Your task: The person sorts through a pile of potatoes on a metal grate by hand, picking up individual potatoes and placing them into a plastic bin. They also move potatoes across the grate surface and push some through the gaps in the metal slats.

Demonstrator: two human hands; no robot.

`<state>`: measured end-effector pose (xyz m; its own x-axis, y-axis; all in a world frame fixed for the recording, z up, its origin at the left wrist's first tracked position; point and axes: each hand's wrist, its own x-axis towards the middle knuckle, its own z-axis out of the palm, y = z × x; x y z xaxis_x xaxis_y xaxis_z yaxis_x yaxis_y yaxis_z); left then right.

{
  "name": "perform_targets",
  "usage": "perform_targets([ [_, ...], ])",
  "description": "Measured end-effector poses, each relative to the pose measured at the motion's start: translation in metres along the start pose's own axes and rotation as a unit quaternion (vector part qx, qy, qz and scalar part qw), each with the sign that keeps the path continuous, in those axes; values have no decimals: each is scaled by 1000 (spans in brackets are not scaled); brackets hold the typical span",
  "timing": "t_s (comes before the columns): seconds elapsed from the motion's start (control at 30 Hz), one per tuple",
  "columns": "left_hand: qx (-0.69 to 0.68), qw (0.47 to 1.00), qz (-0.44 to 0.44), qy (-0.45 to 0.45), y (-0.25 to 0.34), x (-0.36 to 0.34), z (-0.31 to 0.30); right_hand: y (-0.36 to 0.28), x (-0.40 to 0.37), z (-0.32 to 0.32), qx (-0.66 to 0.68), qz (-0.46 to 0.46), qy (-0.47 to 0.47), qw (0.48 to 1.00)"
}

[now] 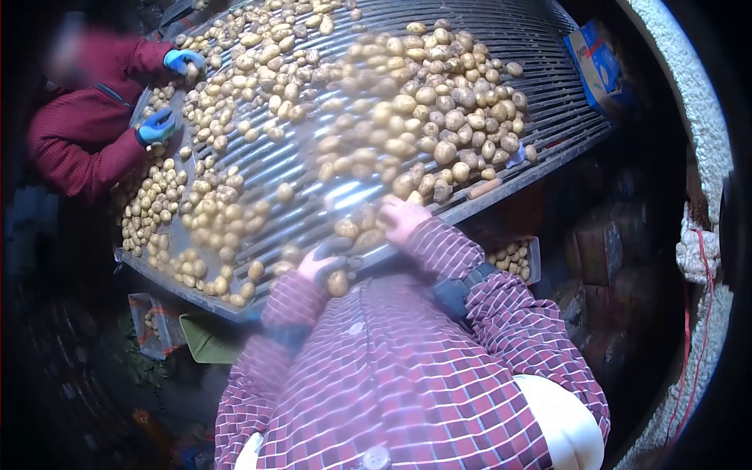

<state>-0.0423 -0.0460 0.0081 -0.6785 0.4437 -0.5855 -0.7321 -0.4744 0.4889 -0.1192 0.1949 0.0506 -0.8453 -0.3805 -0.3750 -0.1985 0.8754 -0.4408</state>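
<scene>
Potatoes (462, 117) lie in heaps over a slatted metal table (290, 174). My left hand (319, 262), at the near edge of the table, appears dark over the fingers; its fingers are curled around a potato (338, 283). To the right, my right hand (403, 218) reaches over the edge beside several potatoes (362, 227). Its fingertips are blurred, and whether they grip a potato is unclear. Part of the picture around the hands is hazy.
A co-worker in a dark red jacket (82, 133) and blue gloves handles potatoes at the left. A blue box (594, 66) stands at the right edge. Below the table are a green container (205, 341) and a crate (535, 260) with potatoes.
</scene>
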Motion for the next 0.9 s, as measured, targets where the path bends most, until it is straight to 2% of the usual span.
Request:
perform_targets([
  [0.1, -40, 999, -7, -34, -6, 5, 2, 6, -7, -9, 172, 49, 35, 983],
  [0.2, -49, 999, -4, -15, -9, 6, 11, -8, -8, -6, -77, -17, -4, 997],
  [0.3, -42, 999, 12, 0, -13, 9, 12, -4, -1, 2, -27, -29, -77, 996],
  [0.4, -74, 994, -43, -61, -46, 42, -42, 3, 2, -1, 73, 1, -55, 996],
  [0.43, -73, 996, -36, -29, -30, 20, -11, 5, 0, -3, 145, 1, -37, 989],
  [0.5, -84, 995, -25, -42, -9, -5, 33, 7, -9, -12, 283, -1, -8, 959],
  [0.6, -78, 995, -12, -63, -17, -14, 40, 14, -3, -51, 374, 64, -110, 919],
  [0.63, -69, 995, -2, -72, -18, -14, 37, 5, -4, -68, 317, 131, -28, 939],
  [0.67, -59, 995, 7, -80, -18, -16, 35, 30, 8, -60, 200, 28, 22, 979],
  [0.7, -124, 990, -19, -67, -18, -20, 32, 22, 12, -64, 85, 13, -24, 996],
  [0.77, -133, 989, 60, -33, -34, -17, 29, 7, 22, -50, -121, -14, -101, 987],
  [0.83, -15, 992, 127, 13, -47, -17, 18, 2, 36, -19, -293, -40, -159, 942],
  [0.9, 53, 979, 184, 70, -54, -25, 20, -8, 30, -39, -104, 3, -151, 983],
])
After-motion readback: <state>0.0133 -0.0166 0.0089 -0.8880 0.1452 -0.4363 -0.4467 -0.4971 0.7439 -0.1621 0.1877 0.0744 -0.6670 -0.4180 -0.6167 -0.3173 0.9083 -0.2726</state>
